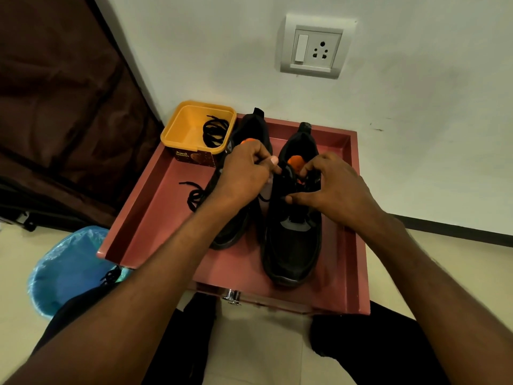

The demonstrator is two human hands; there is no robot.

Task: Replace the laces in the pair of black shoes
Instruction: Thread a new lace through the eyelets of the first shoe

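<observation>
A low red drawer-topped stand [358, 218] sits against the white wall, and everything is placed from it. On the floor just left of the stand is a blue-lined bin [63, 268]; on the wall above it is a switch and socket plate [316, 47]. On the stand two black shoes stand side by side, heels toward the wall and toes toward the person: the left shoe [236, 234] and the right shoe [294, 254]. In the stand's back left corner a yellow tub [180, 126] holds a coiled black lace [215, 132], and another loose lace [194, 194] lies on the stand's floor left of the left shoe. The left hand [244, 173] has its fingers curled, pinching what looks like a lace end at the right shoe's tongue. The right hand [333, 184] is curled over the same shoe's eyelets, thumb and fingers pinching the lace there. The shoe's long axis runs from the person toward the wall, the lacing directly under both hands, so the next pull likely goes across it, either hand equally near.
</observation>
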